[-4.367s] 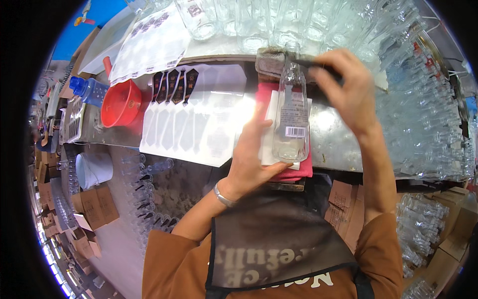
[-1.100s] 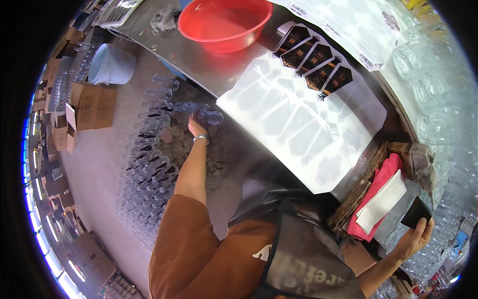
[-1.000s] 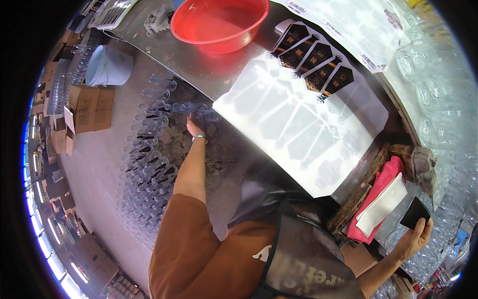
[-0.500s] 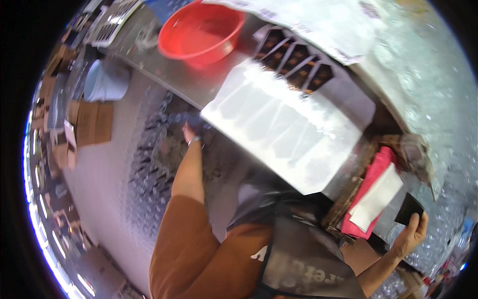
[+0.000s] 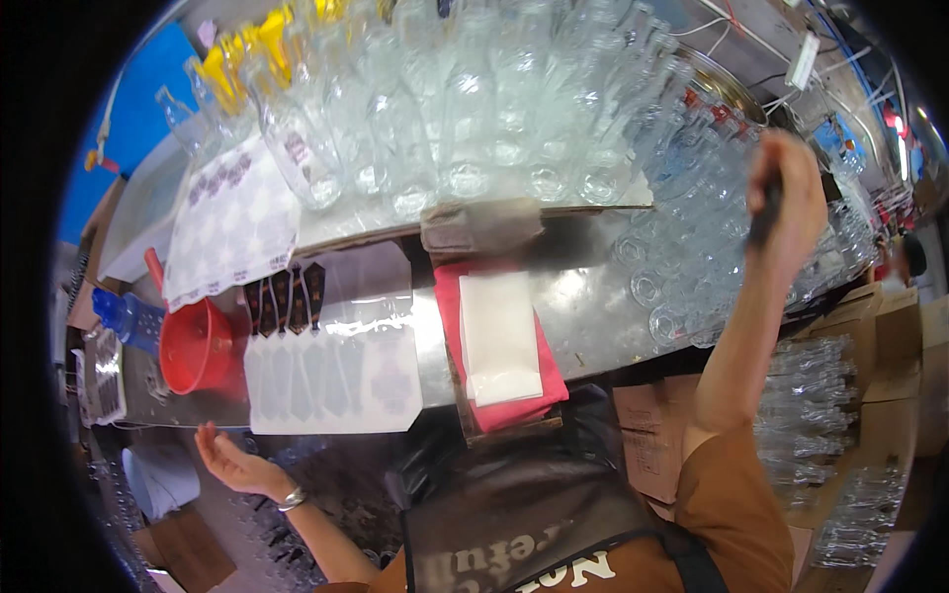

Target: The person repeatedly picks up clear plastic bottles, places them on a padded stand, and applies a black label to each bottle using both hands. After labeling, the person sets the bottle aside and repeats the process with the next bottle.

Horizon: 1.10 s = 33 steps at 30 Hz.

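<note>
My right hand (image 5: 796, 203) is raised at the right, above rows of clear glass bottles (image 5: 643, 287). It is closed on a thin black flat piece (image 5: 765, 212), seen nearly edge-on and blurred. My left hand (image 5: 237, 465) hangs in front of the bench's near edge, fingers apart and holding nothing. Closest to it are a red plastic basin (image 5: 203, 348) and a white sheet (image 5: 341, 385) on the metal bench. Dark patterned tapered strips (image 5: 289, 299) lie on that sheet's far part. A folded white cloth (image 5: 501, 341) rests on a pink cloth (image 5: 455, 326) at the bench's middle.
Many upright clear bottles (image 5: 470, 109) fill a raised shelf at the back. Another printed sheet (image 5: 232, 212) drapes over its left end. A blue bottle (image 5: 129, 318) stands beside the basin. Cartons (image 5: 895, 326) and stacked bottles (image 5: 806, 405) are at the right, a pale bucket (image 5: 161, 479) below left.
My view has swung to the right. My right hand has risen over the bottles with the black piece still in it. The left hand now shows with its fingers spread.
</note>
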Each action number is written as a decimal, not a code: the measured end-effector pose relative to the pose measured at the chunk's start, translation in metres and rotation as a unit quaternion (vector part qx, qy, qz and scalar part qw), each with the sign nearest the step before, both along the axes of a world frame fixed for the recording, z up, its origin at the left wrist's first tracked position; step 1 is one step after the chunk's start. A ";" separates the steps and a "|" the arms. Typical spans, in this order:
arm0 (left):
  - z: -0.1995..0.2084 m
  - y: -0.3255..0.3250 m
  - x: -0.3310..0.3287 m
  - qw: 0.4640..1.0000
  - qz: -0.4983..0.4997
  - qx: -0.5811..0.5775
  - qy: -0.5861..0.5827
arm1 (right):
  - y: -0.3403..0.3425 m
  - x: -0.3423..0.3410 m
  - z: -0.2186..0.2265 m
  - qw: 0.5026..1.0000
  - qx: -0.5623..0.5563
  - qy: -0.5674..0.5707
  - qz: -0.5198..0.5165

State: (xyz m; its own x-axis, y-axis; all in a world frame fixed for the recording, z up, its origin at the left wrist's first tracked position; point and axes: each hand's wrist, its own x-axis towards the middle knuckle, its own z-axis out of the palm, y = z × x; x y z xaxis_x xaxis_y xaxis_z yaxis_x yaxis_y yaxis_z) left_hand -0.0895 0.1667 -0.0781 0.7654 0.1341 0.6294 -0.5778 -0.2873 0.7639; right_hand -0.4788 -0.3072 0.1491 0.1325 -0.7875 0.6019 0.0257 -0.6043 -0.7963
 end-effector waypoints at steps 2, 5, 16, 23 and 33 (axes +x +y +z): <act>0.031 -0.040 -0.029 0.997 -0.081 -0.004 -0.003 | -0.020 0.039 0.013 0.980 -0.112 0.115 -0.119; 0.051 -0.115 -0.077 0.973 -0.230 -0.032 0.000 | -0.083 0.057 0.007 0.930 -0.210 0.289 -0.084; 0.105 -0.225 -0.187 0.833 -0.539 0.102 0.068 | 0.013 0.035 0.014 0.978 -0.104 0.129 0.124; 0.112 -0.248 -0.191 0.508 -0.754 -0.062 0.413 | 0.037 0.088 -0.040 0.932 0.035 0.128 0.338; 0.092 -0.209 -0.185 0.737 -0.551 0.133 0.369 | 0.156 0.036 -0.143 0.892 0.186 0.262 0.317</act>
State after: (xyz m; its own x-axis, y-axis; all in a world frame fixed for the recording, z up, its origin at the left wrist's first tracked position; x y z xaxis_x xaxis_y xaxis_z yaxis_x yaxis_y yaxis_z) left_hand -0.2744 -0.0426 0.0142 0.4642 -0.8773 -0.1216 -0.0275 -0.1515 0.9881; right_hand -0.4430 -0.1514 0.0059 0.8087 -0.5869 0.0392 -0.1660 -0.2916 -0.9420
